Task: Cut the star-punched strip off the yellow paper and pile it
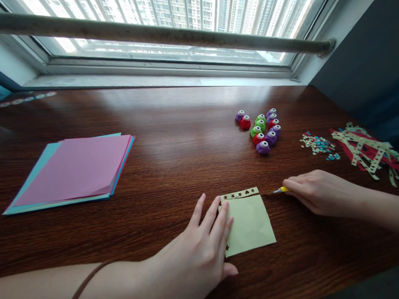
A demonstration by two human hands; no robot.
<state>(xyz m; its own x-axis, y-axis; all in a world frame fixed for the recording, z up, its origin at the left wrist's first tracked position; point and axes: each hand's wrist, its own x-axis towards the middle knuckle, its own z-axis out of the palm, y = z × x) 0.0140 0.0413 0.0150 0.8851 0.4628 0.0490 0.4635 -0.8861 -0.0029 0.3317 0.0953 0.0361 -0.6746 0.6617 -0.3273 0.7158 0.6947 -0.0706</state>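
Note:
A pale yellow paper square (251, 224) lies on the dark wooden table (173, 135), its top edge punched with small stars and a heart. My left hand (201, 251) lies flat with fingers spread, pressing on the paper's left side. My right hand (316, 192) is closed around a small yellow-handled craft knife (281, 190). The knife's tip points left at the paper's upper right corner, where a narrow punched strip (240, 194) is separated from the sheet by a cut line.
A stack of coloured paper sheets (74, 170), pink on top, lies at the left. Several small purple, green and red paper punches (261, 128) cluster behind the work. Punched confetti (318, 143) and cut paper strips (368, 150) lie at the right. A window sill runs along the back.

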